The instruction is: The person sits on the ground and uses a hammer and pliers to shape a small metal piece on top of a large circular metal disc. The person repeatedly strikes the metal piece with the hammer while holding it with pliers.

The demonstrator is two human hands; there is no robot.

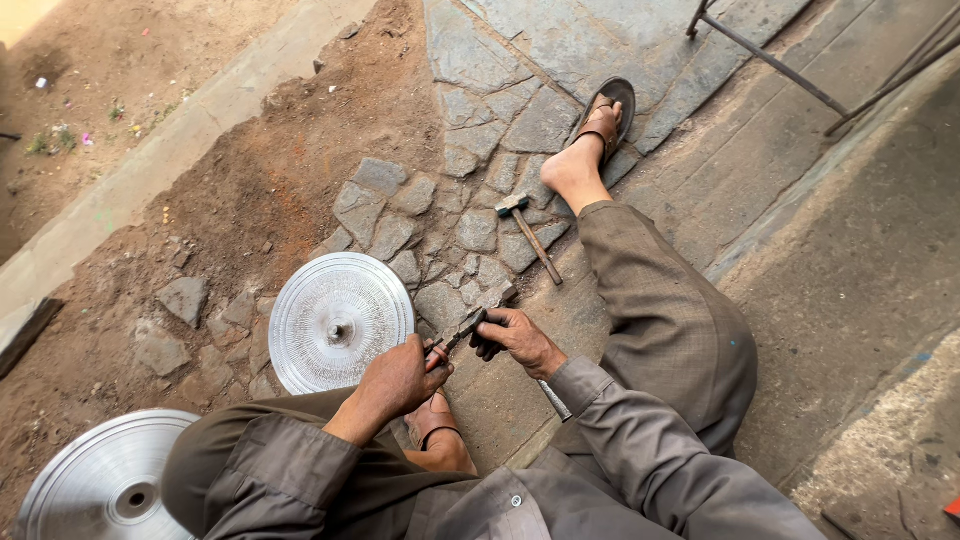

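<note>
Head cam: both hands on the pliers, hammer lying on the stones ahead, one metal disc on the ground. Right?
Not quite: the head view shows two metal discs, one beside the left hand and another at the lower left edge. The rest holds: the left hand and the right hand are on the pliers, and the hammer lies on the stones.

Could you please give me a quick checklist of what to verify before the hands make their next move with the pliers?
1. Pliers held by both hands: ok, left hand on the red handles, right hand at the head.
2. Grip of the right hand firm: cannot tell, the fingers hide the contact.
3. What the pliers bite on: cannot tell, too small to see.
4. Hammer within sight: ok, it lies on the stones ahead, untouched.
5. Metal disc apart from the hands: ok, it lies flat beside the left hand.
6. Foot below the hands: not ok, it sits right under the work.
</note>
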